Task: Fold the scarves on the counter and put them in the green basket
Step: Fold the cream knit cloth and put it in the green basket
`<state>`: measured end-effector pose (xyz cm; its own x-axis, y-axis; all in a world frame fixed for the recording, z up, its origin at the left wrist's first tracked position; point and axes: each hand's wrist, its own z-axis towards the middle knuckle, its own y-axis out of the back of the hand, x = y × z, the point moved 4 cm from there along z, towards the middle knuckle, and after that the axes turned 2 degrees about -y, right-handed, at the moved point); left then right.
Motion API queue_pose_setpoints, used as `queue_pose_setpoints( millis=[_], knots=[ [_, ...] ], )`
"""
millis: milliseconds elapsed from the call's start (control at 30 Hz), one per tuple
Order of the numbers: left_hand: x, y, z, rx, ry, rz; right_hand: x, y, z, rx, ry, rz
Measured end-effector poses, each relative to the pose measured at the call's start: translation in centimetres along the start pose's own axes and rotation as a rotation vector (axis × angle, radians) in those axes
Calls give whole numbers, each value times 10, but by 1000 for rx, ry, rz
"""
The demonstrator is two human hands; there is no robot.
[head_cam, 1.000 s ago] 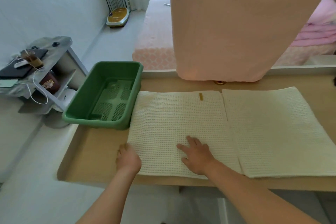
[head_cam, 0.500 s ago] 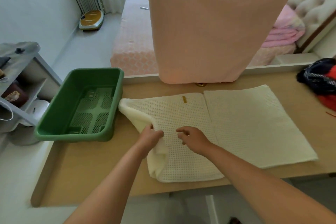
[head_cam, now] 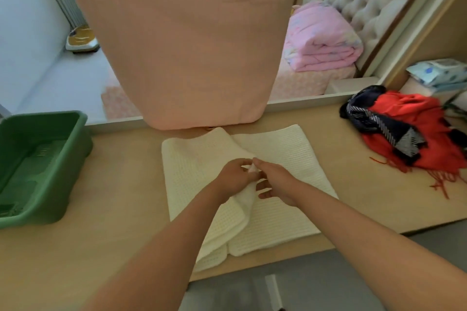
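My left hand (head_cam: 233, 178) pinches a raised fold of the cream scarf (head_cam: 275, 212), with my right hand (head_cam: 274, 182) just beside it, fingers loosely spread over the cloth and gripping nothing I can make out. The scarf lies half folded on the wooden surface (head_cam: 113, 209) in front of me. Farther off, the green basket (head_cam: 38, 166) sits to the left, and a red scarf (head_cam: 419, 134) tangled with a dark striped scarf (head_cam: 379, 121) lies to the right.
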<state>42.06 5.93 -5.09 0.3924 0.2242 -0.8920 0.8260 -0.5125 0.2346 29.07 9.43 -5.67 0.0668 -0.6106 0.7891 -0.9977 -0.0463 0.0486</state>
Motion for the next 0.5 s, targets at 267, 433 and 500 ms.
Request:
queue_pose_setpoints(
  millis=[267,433,500],
  knots=[
    [6,-104,33,95,-18,167,-54,118,3,-125,-87,-180],
    [27,-97,36,-235,-179,510,-65,130,12,-228,20,-162],
    [25,-95,38,-337,-287,613,-53,140,10,-260,86,-92]
  ],
)
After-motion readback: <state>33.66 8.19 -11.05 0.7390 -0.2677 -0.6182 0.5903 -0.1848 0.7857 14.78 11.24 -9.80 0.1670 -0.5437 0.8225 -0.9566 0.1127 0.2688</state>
